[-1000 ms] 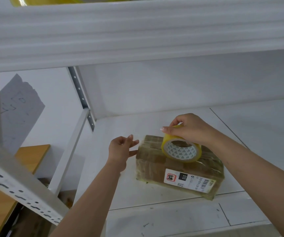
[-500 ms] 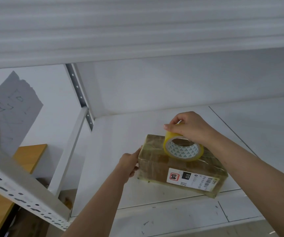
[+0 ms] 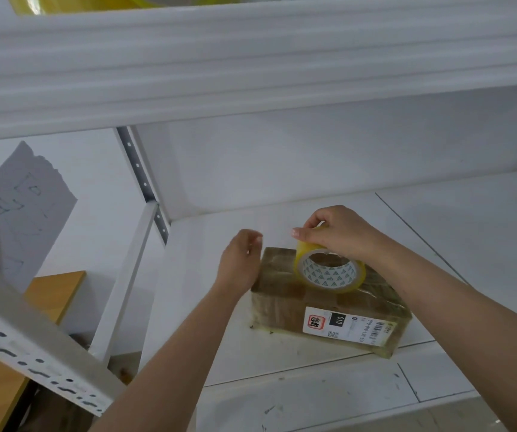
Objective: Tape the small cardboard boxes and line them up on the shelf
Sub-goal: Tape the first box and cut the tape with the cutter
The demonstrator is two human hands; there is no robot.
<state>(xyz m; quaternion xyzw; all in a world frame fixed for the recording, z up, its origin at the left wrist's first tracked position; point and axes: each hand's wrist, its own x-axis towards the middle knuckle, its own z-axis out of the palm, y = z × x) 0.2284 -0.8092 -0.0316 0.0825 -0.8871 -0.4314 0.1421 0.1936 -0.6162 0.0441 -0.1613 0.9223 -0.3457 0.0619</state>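
Note:
A small cardboard box, wrapped in clear tape and bearing a white barcode label, lies on the white shelf. A yellow roll of tape stands tilted on the box's top. My right hand grips the roll's upper edge. My left hand hovers just off the box's left end with its fingers loosely bent; it is blurred and holds nothing.
The upper shelf's white beam spans the top of the view. A slotted upright marks the shelf's left rear corner. A wooden board lies lower left. Bare shelf surface stretches right of the box.
My left hand went down to the box's left end and has now lifted off it. The roll stays on the box under my right hand.

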